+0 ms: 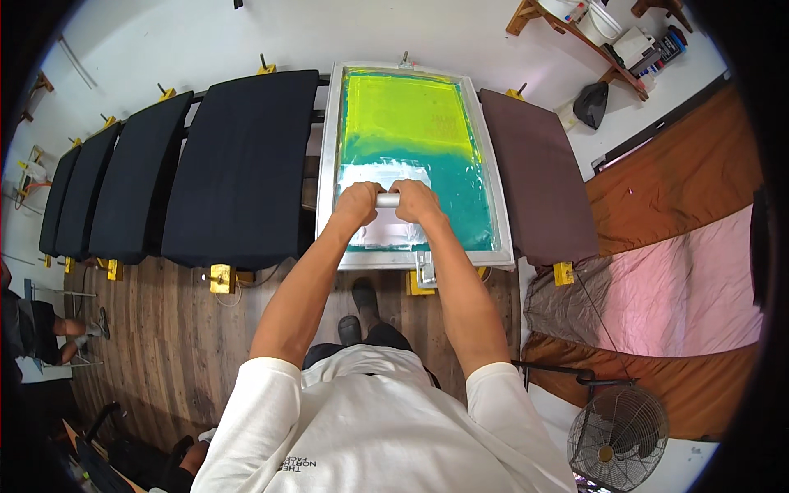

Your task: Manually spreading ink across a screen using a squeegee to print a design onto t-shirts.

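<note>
Both my hands grip the pale handle of a squeegee (pixel 388 200), its bar showing between them. My left hand (pixel 357 204) is closed around its left part and my right hand (pixel 417 201) around its right part. The squeegee stands over the lower half of a screen printing frame (pixel 330 156) with a metal rim. Its mesh is yellow-green at the far end and teal nearer me. White ink (pixel 382 172) is smeared around the squeegee. The squeegee's blade is hidden below my hands. A metal clamp (pixel 425 269) sits at the frame's near edge.
Boards covered in black fabric (pixel 238 164) line up to the left; a brown-covered board (pixel 538 177) adjoins the frame at right. Yellow brackets (pixel 222 278) jut from the near ends. A fan (pixel 618 440) stands lower right. At far left, a person's legs (pixel 70 329) show.
</note>
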Tool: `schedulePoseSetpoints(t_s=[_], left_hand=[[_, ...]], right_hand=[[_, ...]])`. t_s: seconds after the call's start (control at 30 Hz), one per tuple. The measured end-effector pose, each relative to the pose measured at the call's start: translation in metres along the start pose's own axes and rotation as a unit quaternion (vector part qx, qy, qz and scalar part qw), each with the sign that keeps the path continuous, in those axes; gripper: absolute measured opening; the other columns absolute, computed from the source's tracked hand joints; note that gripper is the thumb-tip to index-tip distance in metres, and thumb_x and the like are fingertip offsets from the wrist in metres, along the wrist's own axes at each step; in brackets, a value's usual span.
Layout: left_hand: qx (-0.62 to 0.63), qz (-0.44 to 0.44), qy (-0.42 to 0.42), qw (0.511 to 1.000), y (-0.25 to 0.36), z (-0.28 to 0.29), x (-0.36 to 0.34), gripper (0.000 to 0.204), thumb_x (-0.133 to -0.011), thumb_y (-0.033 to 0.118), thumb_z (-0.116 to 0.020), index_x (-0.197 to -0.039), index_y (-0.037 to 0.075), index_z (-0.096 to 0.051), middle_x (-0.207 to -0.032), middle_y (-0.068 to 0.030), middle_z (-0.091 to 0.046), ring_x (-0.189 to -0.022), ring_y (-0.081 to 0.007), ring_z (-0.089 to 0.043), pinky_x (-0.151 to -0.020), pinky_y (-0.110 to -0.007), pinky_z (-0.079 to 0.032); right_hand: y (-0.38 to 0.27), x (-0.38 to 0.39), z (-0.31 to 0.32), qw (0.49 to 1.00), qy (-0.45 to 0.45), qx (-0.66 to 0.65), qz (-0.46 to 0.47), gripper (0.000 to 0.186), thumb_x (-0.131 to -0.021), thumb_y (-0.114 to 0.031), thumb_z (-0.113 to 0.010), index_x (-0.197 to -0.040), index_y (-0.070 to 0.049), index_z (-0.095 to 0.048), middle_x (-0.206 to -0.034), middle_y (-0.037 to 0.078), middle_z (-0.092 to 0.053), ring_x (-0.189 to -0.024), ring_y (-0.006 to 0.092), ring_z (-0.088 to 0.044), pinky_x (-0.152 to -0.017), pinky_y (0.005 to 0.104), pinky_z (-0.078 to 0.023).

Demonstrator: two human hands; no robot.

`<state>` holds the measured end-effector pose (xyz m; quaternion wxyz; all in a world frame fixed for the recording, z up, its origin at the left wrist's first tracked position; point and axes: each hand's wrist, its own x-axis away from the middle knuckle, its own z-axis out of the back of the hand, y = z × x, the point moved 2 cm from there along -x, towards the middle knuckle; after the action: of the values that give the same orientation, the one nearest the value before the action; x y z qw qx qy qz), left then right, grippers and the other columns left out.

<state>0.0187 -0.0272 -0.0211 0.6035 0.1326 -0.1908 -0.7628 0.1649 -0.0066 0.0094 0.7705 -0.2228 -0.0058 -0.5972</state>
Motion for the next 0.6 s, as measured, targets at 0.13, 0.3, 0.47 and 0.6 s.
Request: schedulePoseSetpoints(t_s=[0.13, 0.3, 0.47, 0.6], left_hand=[[0.011, 0.006, -0.001, 1.000, 0.006, -0.004, 0.017, 0.044, -0.071, -0.004, -0.064, -0.109, 0.014, -0.073, -0.091, -0.0171, -0.072, -0.085, -0.0348, -0.070, -0.079, -0.042, -0.056], [0.012, -0.003, 0.008, 1.000, 0.016, -0.005, 0.034, 0.038, -0.070, -0.002, -0.066, -0.104, 0.011, -0.075, -0.091, -0.0179, -0.072, -0.084, -0.0338, -0.071, -0.079, -0.041, -0.056], [0.007, 0.003, 0.002, 1.000, 0.019, -0.004, 0.049, 0.037, -0.070, -0.001, -0.066, -0.104, 0.011, -0.075, -0.090, -0.0179, -0.072, -0.085, -0.0339, -0.071, -0.079, -0.041, -0.057], [-0.006, -0.004, 0.002, 1.000, 0.019, -0.007, 0.054, 0.036, -0.070, 0.000, -0.067, -0.103, 0.011, -0.075, -0.088, -0.0176, -0.072, -0.083, -0.0337, -0.071, -0.078, -0.041, -0.057]], right_hand=[[-0.001, 0.018, -0.006, 1.000, 0.004, -0.005, 0.001, 0.042, -0.070, 0.002, -0.062, -0.108, -0.014, -0.071, -0.106, 0.014, -0.071, -0.102, 0.0344, -0.066, -0.087, 0.0445, -0.053], [0.001, 0.035, -0.012, 1.000, 0.000, -0.001, 0.010, 0.042, -0.070, 0.001, -0.062, -0.110, -0.013, -0.071, -0.107, 0.014, -0.071, -0.102, 0.0345, -0.066, -0.088, 0.0440, -0.053], [-0.004, 0.051, -0.013, 1.000, -0.010, -0.005, -0.006, 0.041, -0.071, -0.001, -0.062, -0.110, -0.013, -0.071, -0.105, 0.014, -0.071, -0.101, 0.0340, -0.066, -0.087, 0.0430, -0.053], [-0.004, 0.059, -0.014, 1.000, -0.013, -0.010, -0.002, 0.040, -0.071, -0.002, -0.063, -0.109, -0.013, -0.070, -0.104, 0.015, -0.071, -0.100, 0.0343, -0.066, -0.086, 0.0429, -0.053]])
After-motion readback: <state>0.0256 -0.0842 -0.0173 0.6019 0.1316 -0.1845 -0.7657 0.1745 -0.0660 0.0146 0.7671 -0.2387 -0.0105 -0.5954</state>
